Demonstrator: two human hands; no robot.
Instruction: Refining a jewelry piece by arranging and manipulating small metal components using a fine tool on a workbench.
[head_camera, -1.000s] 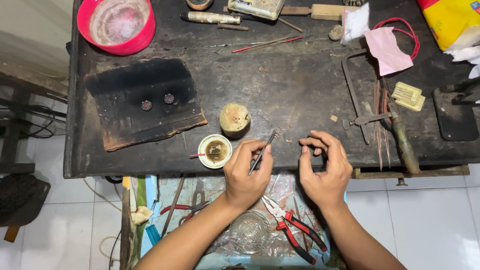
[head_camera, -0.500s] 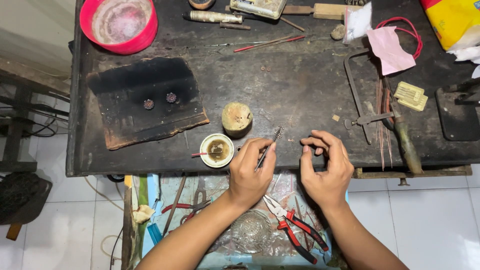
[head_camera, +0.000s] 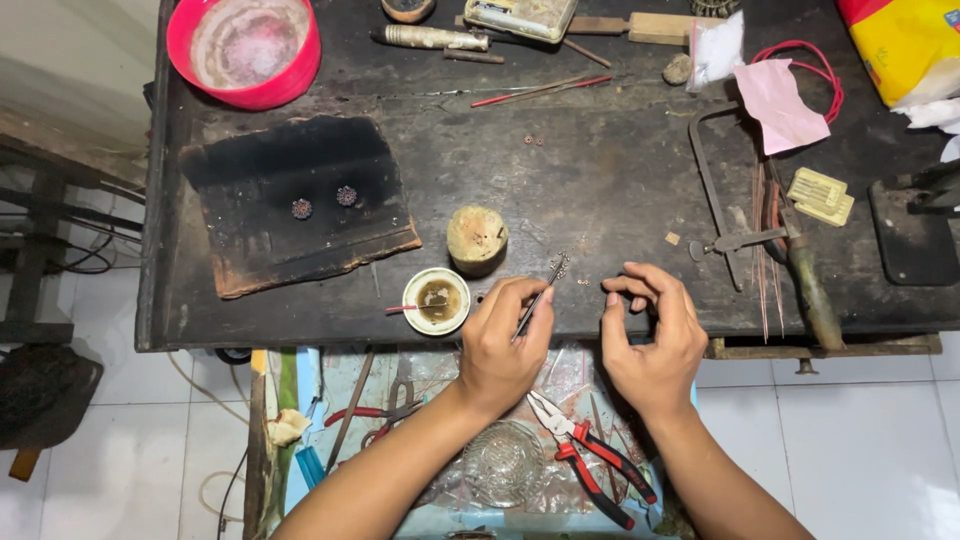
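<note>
Sitting near the front edge of the dark workbench (head_camera: 620, 150), a small white cup (head_camera: 436, 300) of brownish paste has a wooden stump (head_camera: 477, 238) just behind it. Next comes the left hand (head_camera: 503, 343), closed around slim tweezers (head_camera: 538, 297) — their tip holds a tiny metal piece (head_camera: 562, 264) just above the bench. Beside it, the right hand (head_camera: 655, 335) curls, thumb and forefinger pinched narrowly together — whether anything sits between them, I cannot tell. Red-handled pliers (head_camera: 590, 460) lie below the hands.
</note>
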